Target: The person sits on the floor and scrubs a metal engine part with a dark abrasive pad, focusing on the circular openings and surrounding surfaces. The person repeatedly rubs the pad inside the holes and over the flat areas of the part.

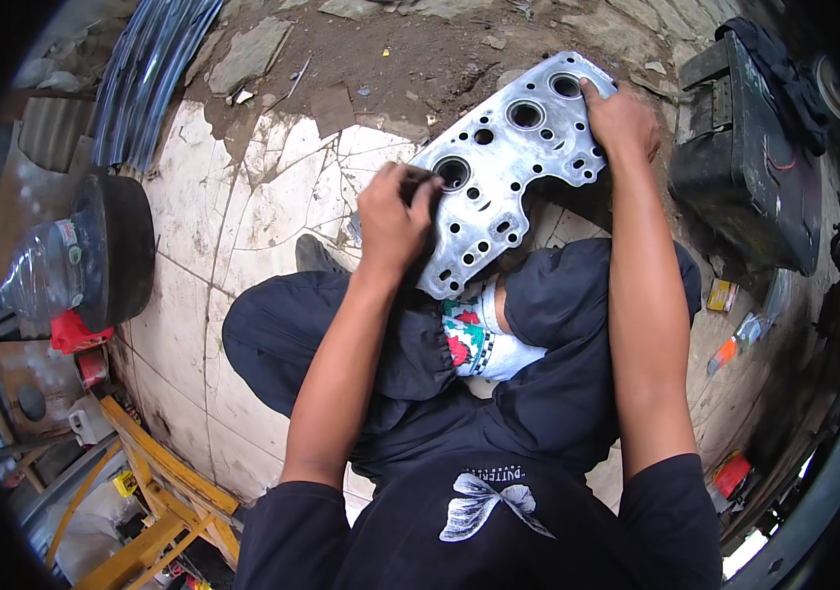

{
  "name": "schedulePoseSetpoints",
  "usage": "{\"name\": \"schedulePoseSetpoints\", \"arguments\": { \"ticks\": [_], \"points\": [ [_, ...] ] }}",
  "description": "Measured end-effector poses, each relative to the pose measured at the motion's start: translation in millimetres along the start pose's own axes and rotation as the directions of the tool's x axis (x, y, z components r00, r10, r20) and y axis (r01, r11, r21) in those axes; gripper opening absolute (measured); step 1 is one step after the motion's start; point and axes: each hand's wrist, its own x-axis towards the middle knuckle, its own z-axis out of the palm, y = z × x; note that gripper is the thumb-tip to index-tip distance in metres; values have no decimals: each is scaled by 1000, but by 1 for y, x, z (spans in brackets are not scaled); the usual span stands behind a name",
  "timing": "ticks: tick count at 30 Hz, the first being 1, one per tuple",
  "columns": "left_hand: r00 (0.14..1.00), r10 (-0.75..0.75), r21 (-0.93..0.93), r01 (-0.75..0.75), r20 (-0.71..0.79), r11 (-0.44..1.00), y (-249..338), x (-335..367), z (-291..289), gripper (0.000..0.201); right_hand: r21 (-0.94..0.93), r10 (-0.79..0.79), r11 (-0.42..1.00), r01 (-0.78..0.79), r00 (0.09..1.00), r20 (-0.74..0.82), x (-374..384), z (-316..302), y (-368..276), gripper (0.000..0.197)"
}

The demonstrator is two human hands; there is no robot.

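- While the person's dark-trousered legs (287, 305) lie folded beneath the work, one black case (754, 147) stands at far right, dark cloth (779, 79) draped over its top.
- One large clear plastic bottle (41, 270), at left, beside a black round tub (130, 251); red plastic piece (78, 332) just below.
- Corrugated sheets (159, 79), upper left; flat stone (253, 54) on dirt (386, 64) nearby.
- One yellow wooden frame (169, 454), lower left.
- One small yellow box (722, 295) and one orange-ended item (723, 356), right of the right knee.
- One holed metal plate (509, 152), silver-grey, set diagonally before the knees, between both hands; patterned white cloth (479, 344) just below its near corner.
- Left hand (392, 216): fingers bent together at the plate's left-hand large round opening; whether they pinch anything cannot be told.
- Right hand (627, 123): fingers gripping the plate's far right end, thumb upon its upper face.
- Plate's notched edge faces the right knee; its long straight edge faces the dirt.
- Cracked tile floor (179, 231) extends between left knee and tub, giving room leftward; right forearm and case bound the right.
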Motion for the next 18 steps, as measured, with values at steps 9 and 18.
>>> {"name": "schedulePoseSetpoints", "arguments": {
  "ticks": [9, 18],
  "points": [
    [998, 4, 79, 0, -56, 997, -22, 9, -5, 14, 15, -21, 1000, 21, 1000, 7, -7, -6, -8, 79],
    [932, -362, -491, 327, 25, 807, 2, 11, -30, 42, 56, 7, 998, -5, 1000, -22, -6, -4, -3, 77]
  ]
}}
